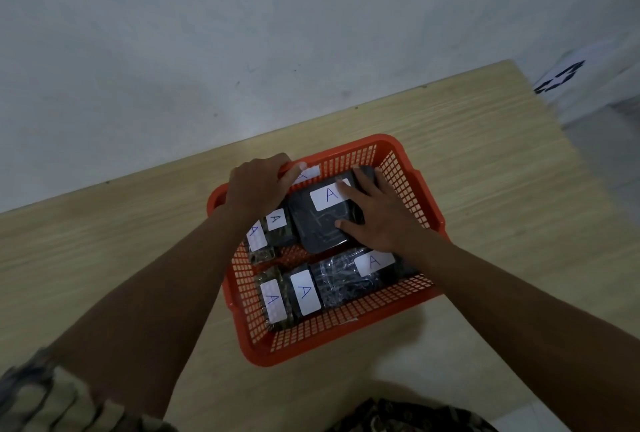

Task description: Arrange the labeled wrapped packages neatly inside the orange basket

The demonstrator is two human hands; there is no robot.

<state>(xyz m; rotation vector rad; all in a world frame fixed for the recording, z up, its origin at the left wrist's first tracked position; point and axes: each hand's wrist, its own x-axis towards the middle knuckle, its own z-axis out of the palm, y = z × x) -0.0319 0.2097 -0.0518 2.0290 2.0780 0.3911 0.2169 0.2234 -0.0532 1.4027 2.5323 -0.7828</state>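
placement step: our right hand (375,220) lies spread on the large package (320,220) in the orange basket (346,331), left hand (258,185) curled over its far rim; next, we judge, squaring it beside its neighbours.

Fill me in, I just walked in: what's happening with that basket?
A person is tidying wrapped packages, each labelled A, inside an orange basket on a wooden table. The left hand holds the basket's far rim. The right hand lies flat on the big dark package, seemingly pressing or sliding it into place. Smaller packages lie in the basket's near part. None lies outside it.
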